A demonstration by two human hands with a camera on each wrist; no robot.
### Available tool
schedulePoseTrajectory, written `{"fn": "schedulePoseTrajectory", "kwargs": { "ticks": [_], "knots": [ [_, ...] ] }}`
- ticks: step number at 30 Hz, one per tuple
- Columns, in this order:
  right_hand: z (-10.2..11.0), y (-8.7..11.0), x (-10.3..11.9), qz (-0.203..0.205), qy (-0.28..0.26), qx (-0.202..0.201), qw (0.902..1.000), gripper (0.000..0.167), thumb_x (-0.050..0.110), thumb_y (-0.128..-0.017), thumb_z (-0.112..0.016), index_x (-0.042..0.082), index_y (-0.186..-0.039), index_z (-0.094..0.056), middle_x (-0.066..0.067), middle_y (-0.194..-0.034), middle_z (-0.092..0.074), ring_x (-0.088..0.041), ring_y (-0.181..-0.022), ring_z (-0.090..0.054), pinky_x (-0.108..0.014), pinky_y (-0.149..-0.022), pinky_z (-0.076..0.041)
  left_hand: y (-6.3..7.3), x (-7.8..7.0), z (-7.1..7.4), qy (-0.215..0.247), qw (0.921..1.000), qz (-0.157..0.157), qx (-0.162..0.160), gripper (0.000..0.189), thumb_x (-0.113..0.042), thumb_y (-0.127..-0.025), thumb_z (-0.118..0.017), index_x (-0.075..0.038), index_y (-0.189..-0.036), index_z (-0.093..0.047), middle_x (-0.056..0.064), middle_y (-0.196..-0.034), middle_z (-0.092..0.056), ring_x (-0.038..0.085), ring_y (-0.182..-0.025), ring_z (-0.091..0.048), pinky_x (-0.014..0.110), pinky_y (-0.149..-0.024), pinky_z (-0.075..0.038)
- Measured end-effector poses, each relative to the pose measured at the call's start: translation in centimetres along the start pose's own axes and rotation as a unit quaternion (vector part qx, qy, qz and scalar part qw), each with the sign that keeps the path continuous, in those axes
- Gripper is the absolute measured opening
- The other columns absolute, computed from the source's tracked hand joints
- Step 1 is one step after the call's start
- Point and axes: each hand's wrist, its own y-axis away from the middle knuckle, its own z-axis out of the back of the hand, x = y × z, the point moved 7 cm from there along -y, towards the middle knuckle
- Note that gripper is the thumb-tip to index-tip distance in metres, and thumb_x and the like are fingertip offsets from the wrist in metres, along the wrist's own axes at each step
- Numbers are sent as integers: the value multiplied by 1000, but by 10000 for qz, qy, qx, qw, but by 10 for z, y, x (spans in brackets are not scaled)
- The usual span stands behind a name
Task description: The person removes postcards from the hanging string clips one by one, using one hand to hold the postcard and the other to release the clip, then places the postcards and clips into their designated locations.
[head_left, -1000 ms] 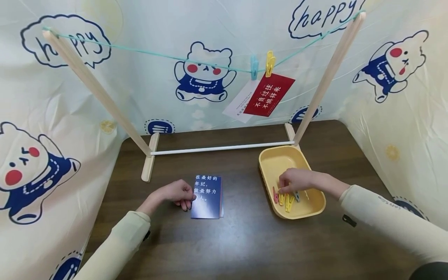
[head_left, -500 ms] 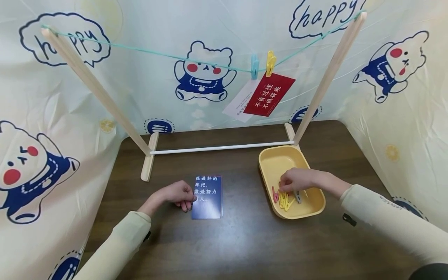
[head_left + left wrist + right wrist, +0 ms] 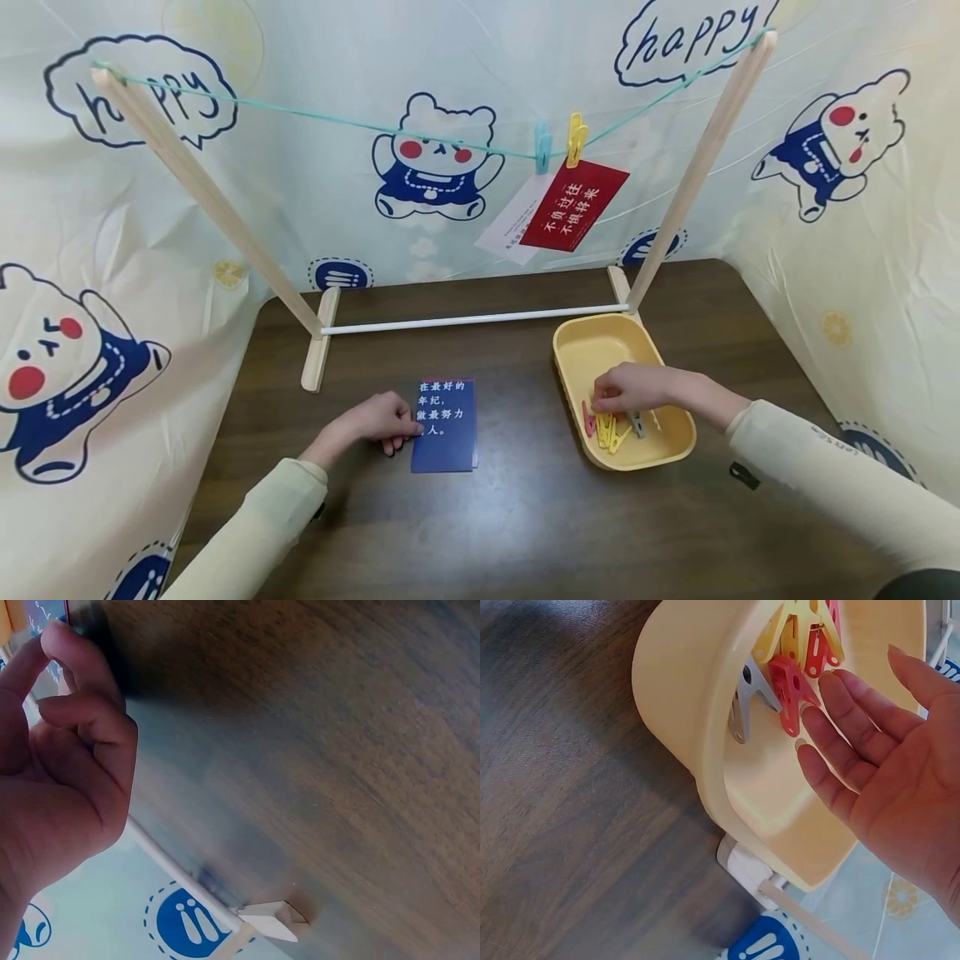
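In the head view my left hand (image 3: 385,421) pinches the left edge of a blue card (image 3: 444,446) with white writing, which lies on top of a small stack. The left wrist view shows the thumb and forefinger meeting at the edge of the card (image 3: 54,610), the other fingers curled. My right hand (image 3: 633,388) reaches into a yellow basket (image 3: 678,450), just over several clothespins. Seen from the right wrist, its fingers are loosely bent, their tips beside a red clothespin (image 3: 789,690). Yellow clothespins (image 3: 799,637) and a grey clothespin (image 3: 748,697) lie close by.
Behind the hands stands a wooden frame with a left post (image 3: 202,196), a right post (image 3: 701,171) and a white bottom rod (image 3: 472,320). From its teal cord hang a red card (image 3: 573,204) under a yellow clothespin (image 3: 576,140) and a white card (image 3: 506,229) near a blue clothespin (image 3: 543,148).
The right hand has shifted slightly left over the clothespins, and a bit of red shows beneath it. A thin red edge now shows above the blue card. The left hand stays at the card.
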Motion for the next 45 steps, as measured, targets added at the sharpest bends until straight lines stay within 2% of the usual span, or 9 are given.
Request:
{"fn": "schedulePoseTrajectory", "kwargs": {
  "ticks": [8,15,19,25,29,34,39,43,45],
  "knots": [
    [8,6,3,25,-102,-120,9999,16,26,-105,-64,12,-100,-71,-2,-81,-68,-9,-71,-59,-24,-66,-48,0,-2,16,-172,9985,143,-494,37,-28,-106,-62,-5,-77,-66,4,-66,-64,16,-55,-62,32,-58,-53],
    [37,14,17,342,147,-543,9978,16,24,-105,-64,10,-103,-72,2,-84,-69,-8,-75,-58,-26,-70,-51,-5,-21,47,-252,9903,-281,-1336,27,-25,-107,-59,-3,-92,-66,8,-74,-66,22,-61,-63,32,-60,-50],
    [63,19,32,449,476,-997,9929,17,25,-104,-66,11,-108,-73,2,-86,-68,-10,-77,-58,-29,-72,-53,-5,-41,64,-352,9780,-650,-1953,25,-24,-107,-59,-2,-101,-68,11,-77,-67,21,-61,-62,33,-58,-49],
    [103,33,63,485,896,-1513,9832,20,28,-103,-68,12,-113,-75,1,-96,-72,-13,-85,-64,-34,-78,-58,-5,-75,87,-754,9511,-962,-2838,23,-28,-106,-60,-7,-105,-69,6,-81,-67,20,-68,-59,36,-61,-48],
    [137,47,94,778,1339,-1918,9691,16,26,-102,-68,15,-111,-75,3,-102,-73,-15,-94,-66,-40,-86,-59,-8,-105,104,-830,9332,-1252,-3263,22,-29,-105,-62,-9,-107,-69,7,-91,-71,23,-79,-64,39,-69,-52],
    [185,65,138,1193,1852,-2457,9440,12,20,-100,-71,14,-110,-75,0,-104,-74,-19,-96,-67,-42,-87,-59,-12,-150,126,-649,9176,-1798,-3487,20,-28,-105,-63,-9,-110,-68,7,-97,-69,25,-84,-63,40,-74,-54],
    [229,70,174,1369,2194,-2928,9205,14,16,-100,-69,7,-110,-74,-10,-109,-72,-28,-103,-62,-47,-88,-57,-14,-186,141,-469,9053,-2150,-3634,21,-27,-104,-65,-9,-115,-66,8,-109,-68,25,-87,-64,40,-80,-57],
    [260,70,192,1484,2239,-3408,9010,20,16,-101,-69,3,-115,-73,-15,-114,-72,-30,-107,-57,-45,-92,-53,-16,-212,150,-329,8970,-2360,-3723,30,-29,-103,-67,-9,-125,-63,10,-122,-66,23,-83,-62,37,-74,-57],
    [273,68,196,1454,2267,-3625,8922,24,18,-102,-69,2,-119,-72,-16,-120,-71,-31,-114,-55,-46,-98,-50,-19,-223,153,-249,8979,-2358,-3709,35,-31,-102,-68,-12,-131,-62,9,-128,-65,22,-82,-62,36,-72,-58]
  ]
}}
